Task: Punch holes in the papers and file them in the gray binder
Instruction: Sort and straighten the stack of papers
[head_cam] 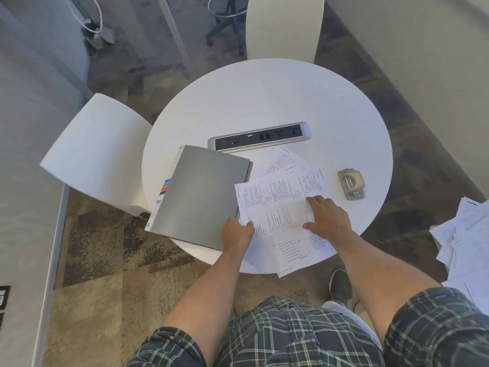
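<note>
A: Binder, gray and shut, lies at the left of the round table. Looks stiff; take it by a cover edge.

B: And the hands?

A: Left hand pinches the near-left edge of the papers, which lie fanned just right of the binder. Right hand presses flat on them, fingers straight.

B: They'll handle how?

A: Light, limp, likely to slide apart; square the stack first. Hole punch waits further right, untouched.
</note>
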Demonstrator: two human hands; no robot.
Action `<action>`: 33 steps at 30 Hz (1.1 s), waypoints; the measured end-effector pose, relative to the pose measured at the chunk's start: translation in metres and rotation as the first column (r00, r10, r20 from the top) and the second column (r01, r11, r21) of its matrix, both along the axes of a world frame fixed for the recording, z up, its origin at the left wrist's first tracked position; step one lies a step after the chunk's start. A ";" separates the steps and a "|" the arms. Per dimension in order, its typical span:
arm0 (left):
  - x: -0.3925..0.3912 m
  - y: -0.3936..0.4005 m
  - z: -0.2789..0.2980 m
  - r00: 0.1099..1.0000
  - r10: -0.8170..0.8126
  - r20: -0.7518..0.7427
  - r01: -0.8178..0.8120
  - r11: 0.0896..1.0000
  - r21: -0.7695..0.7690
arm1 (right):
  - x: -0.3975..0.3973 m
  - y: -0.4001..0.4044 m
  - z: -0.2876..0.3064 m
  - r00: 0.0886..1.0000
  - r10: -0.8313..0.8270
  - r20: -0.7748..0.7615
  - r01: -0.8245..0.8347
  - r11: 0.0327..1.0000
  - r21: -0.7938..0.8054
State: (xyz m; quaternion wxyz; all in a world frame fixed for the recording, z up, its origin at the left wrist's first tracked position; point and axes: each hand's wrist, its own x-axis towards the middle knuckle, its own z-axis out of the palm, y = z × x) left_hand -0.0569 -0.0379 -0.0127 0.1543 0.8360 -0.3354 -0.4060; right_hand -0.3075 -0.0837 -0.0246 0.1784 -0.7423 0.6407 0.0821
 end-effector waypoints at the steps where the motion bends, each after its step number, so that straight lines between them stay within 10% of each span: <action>1: 0.000 0.000 -0.001 0.999 0.037 -0.018 -0.037 0.999 -0.013 | -0.001 0.000 -0.001 1.000 0.002 0.003 -0.002 1.000 -0.004; 11: 0.004 0.001 -0.008 0.958 0.059 -0.280 -0.089 0.992 -0.095 | -0.005 -0.002 -0.008 1.000 0.028 0.011 -0.028 1.000 -0.008; 24: -0.002 -0.003 0.016 0.594 0.248 -0.765 -0.337 0.940 0.043 | 0.040 0.014 0.024 0.856 0.508 0.093 -0.407 0.775 -0.483; 33: 0.000 0.004 0.000 0.953 0.030 -0.301 -0.016 0.999 0.046 | 0.029 0.013 0.043 0.959 0.060 0.277 0.097 0.850 -0.518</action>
